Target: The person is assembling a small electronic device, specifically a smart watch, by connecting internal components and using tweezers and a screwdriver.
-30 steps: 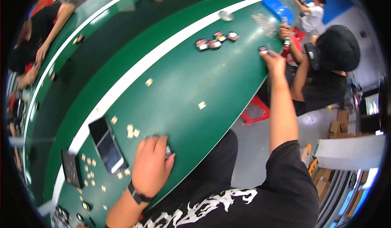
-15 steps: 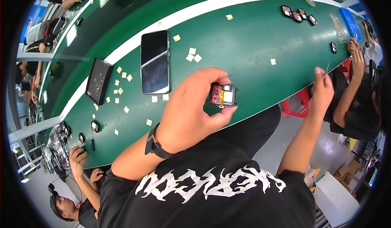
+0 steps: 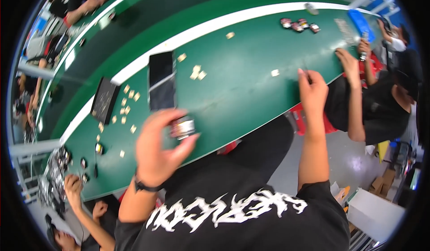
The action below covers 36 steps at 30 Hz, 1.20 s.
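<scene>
Pinched between the thumb and fingers of my left hand (image 3: 156, 145) is a small square electronic unit (image 3: 184, 128) in a black case. Its open face shows red and white parts, blurred now. My left hand holds it over the near edge of the green table (image 3: 242, 94). To the right, my right hand (image 3: 313, 90) is closed on a thin pointed metal tool (image 3: 306, 65), whose tip points away from me above the tabletop. The tool's exact kind is too blurred to tell. A single pale square piece (image 3: 275, 72) lies on the table left of that hand.
A large black phone (image 3: 161, 67) and a black tray (image 3: 104, 102) lie at left, amid several pale yellow squares (image 3: 195, 74). Similar units (image 3: 297, 27) sit far right, near a blue tray (image 3: 361, 25). Co-workers' hands (image 3: 350, 65) reach in from right and left (image 3: 73, 188).
My left hand has moved left and nearer with the unit. My right hand has moved left with the tool, and the whole view has shifted somewhat. A co-worker's hand at right now reaches onto the table.
</scene>
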Available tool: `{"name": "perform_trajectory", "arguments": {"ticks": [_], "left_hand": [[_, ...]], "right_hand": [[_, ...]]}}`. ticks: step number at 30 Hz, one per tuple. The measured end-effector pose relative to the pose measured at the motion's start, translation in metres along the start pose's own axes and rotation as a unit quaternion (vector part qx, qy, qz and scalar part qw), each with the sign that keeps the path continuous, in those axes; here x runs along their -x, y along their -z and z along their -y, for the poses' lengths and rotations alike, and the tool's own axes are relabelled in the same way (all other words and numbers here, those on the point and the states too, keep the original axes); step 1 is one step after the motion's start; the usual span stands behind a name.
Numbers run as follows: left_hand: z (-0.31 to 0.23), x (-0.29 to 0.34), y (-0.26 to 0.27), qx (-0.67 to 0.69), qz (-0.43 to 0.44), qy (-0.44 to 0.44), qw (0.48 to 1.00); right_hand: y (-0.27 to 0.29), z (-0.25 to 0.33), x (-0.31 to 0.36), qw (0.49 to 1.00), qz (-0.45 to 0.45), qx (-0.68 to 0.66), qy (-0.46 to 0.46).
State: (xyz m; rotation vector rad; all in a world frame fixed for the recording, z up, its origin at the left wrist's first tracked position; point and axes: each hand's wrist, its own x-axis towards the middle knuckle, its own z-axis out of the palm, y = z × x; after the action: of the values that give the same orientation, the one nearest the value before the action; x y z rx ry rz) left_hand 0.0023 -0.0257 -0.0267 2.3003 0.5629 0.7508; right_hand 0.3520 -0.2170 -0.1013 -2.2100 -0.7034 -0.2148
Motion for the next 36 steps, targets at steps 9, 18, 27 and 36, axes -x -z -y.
{"name": "perform_trajectory", "arguments": {"ticks": [9, 18, 27, 36], "left_hand": [[0.131, 0.159, 0.119, -0.144, -0.230, 0.283, 0.920], [0.156, 0.175, 0.140, -0.277, -0.165, 0.347, 0.881], [0.045, 0.071, 0.091, -0.208, -0.112, 0.211, 0.949], [-0.049, -0.044, -0.033, 0.575, 0.181, 0.256, 0.756]], "right_hand": [[-0.012, -0.043, -0.127, 0.988, -0.080, 0.121, 0.054], [-0.037, -0.112, -0.217, 0.999, 0.034, -0.012, -0.024], [-0.023, -0.015, -0.131, 0.984, 0.007, -0.174, 0.023], [0.016, 0.142, 0.070, 0.917, 0.132, -0.319, 0.201]]}}
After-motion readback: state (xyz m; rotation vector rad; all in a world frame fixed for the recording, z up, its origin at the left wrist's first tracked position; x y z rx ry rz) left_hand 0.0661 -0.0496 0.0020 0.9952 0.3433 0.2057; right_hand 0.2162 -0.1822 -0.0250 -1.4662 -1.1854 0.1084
